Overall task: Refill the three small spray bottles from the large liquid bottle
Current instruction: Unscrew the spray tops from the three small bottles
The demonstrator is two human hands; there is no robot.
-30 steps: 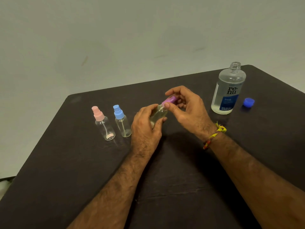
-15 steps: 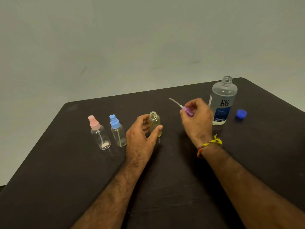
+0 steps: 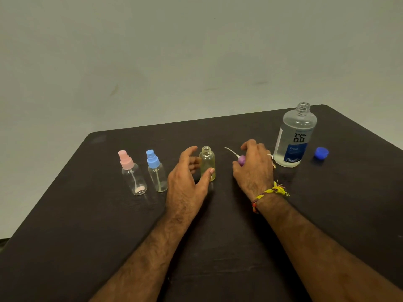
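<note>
Three small clear spray bottles stand in a row on the dark table [image 3: 218,247]. The pink-topped bottle [image 3: 133,175] and the blue-topped bottle [image 3: 156,172] have their spray heads on. The third small bottle [image 3: 207,163] is uncapped, upright and yellowish; my left hand [image 3: 187,179] holds it, thumb on its front, fingers to its left. My right hand [image 3: 254,168] grips the purple spray head [image 3: 241,159] low over the table, its thin dip tube [image 3: 230,151] pointing up and left. The large liquid bottle [image 3: 294,138] stands uncapped just right of that hand.
A blue screw cap [image 3: 321,153] lies on the table to the right of the large bottle. The table's far edge runs just behind the bottles, with a plain pale wall beyond. A yellow and red thread band circles my right wrist.
The purple spray head came off the third bottle in my right hand and moved right and down toward the table. My left hand set that bottle upright and holds it more loosely.
</note>
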